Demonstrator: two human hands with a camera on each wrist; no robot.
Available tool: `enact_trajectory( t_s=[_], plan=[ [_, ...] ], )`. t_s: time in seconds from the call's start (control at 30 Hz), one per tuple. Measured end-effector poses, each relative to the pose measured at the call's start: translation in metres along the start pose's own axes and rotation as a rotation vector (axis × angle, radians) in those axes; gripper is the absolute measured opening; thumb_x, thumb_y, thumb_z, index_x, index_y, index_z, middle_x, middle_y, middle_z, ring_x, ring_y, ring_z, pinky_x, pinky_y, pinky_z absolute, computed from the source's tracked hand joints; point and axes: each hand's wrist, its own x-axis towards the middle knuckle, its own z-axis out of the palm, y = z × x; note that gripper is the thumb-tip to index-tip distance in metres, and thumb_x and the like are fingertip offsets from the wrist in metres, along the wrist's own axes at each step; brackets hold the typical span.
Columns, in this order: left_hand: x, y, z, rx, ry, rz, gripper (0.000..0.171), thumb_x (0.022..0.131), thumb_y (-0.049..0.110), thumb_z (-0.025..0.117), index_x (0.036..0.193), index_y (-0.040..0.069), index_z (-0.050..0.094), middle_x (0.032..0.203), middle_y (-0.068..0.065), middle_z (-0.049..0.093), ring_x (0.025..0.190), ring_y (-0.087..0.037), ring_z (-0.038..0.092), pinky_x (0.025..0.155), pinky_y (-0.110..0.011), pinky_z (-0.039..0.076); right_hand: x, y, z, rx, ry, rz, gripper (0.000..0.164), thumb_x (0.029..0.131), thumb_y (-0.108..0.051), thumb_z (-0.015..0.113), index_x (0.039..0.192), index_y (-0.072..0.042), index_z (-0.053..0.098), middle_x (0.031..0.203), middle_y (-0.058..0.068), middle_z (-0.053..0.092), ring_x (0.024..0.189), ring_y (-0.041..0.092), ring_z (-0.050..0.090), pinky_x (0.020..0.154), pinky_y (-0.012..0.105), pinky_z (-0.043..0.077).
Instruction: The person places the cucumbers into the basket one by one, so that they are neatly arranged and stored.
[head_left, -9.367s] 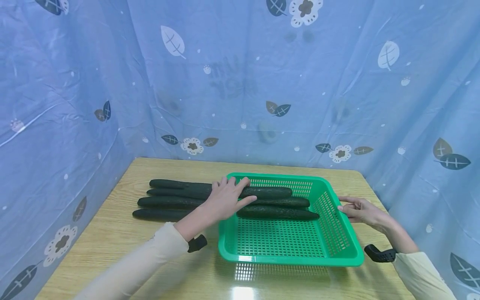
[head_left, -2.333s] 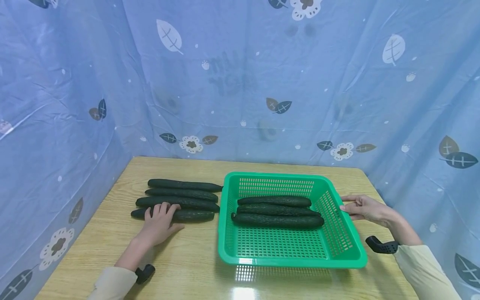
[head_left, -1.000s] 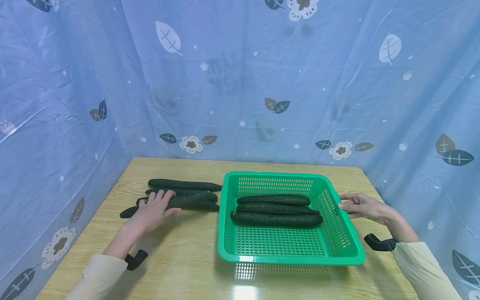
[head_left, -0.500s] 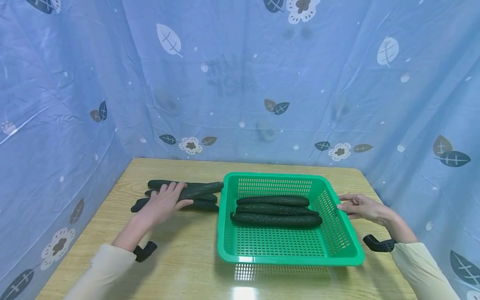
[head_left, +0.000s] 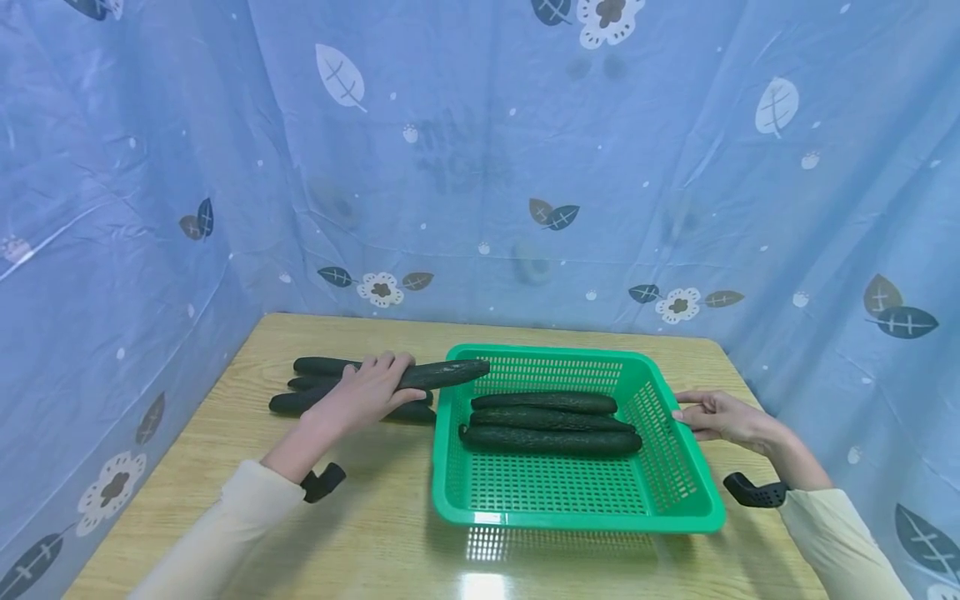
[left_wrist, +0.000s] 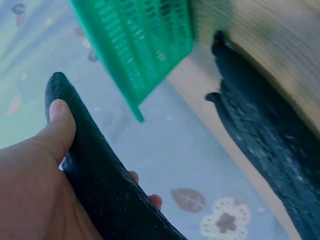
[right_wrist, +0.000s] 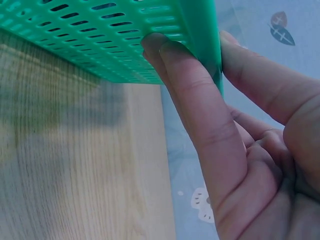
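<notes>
My left hand [head_left: 371, 392] grips a dark green cucumber [head_left: 450, 372] from above, and its far end overlaps the basket's left rim in the head view. In the left wrist view the thumb lies along this cucumber [left_wrist: 100, 155] and fingertips show on its other side. Beneath and behind the hand, three more cucumbers [head_left: 303, 402] lie on the table, partly covered. The green plastic basket [head_left: 562, 521] holds three cucumbers [head_left: 555, 440] side by side. My right hand [head_left: 720, 419] pinches the basket's right rim, thumb on one side and fingers under the outer wall [right_wrist: 120, 30].
The basket stands on a light wooden table [head_left: 360, 533], right of centre. A blue patterned curtain [head_left: 480, 167] hangs behind the table and along both sides. Each wrist carries a black camera mount [head_left: 753, 492].
Since the earlier frames, my left hand has picked up the nearest cucumber and carried it up and right toward the basket. One second ago it was over the pile. The right hand stays at the rim.
</notes>
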Motion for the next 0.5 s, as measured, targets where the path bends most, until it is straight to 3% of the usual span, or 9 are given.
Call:
enact_trajectory(
  t_s=[0.13, 0.5],
  plan=[
    [0.007, 0.014, -0.003, 0.0, -0.002, 0.036, 0.056, 0.093, 0.054, 0.043, 0.133, 0.016, 0.038, 0.122, -0.012, 0.048, 0.107, -0.033, 0.047, 0.079, -0.055, 0.037, 0.0, 0.001, 0.001, 0.006, 0.002, 0.006, 0.067, 0.1, -0.013, 0.042, 0.137, 0.021, -0.002, 0.11, 0.011, 0.066, 0.101, 0.014, 0.064, 0.086, 0.031, 0.05],
    [0.028, 0.052, -0.007, 0.06, -0.057, 0.094, 0.056, 0.092, 0.057, 0.039, 0.13, 0.016, 0.036, 0.111, -0.007, 0.047, 0.092, -0.025, 0.044, 0.072, -0.044, 0.036, 0.0, 0.0, -0.001, 0.022, -0.027, -0.027, 0.065, 0.1, -0.012, 0.04, 0.136, 0.023, -0.002, 0.109, 0.009, 0.067, 0.101, 0.014, 0.063, 0.086, 0.03, 0.05]
  ],
)
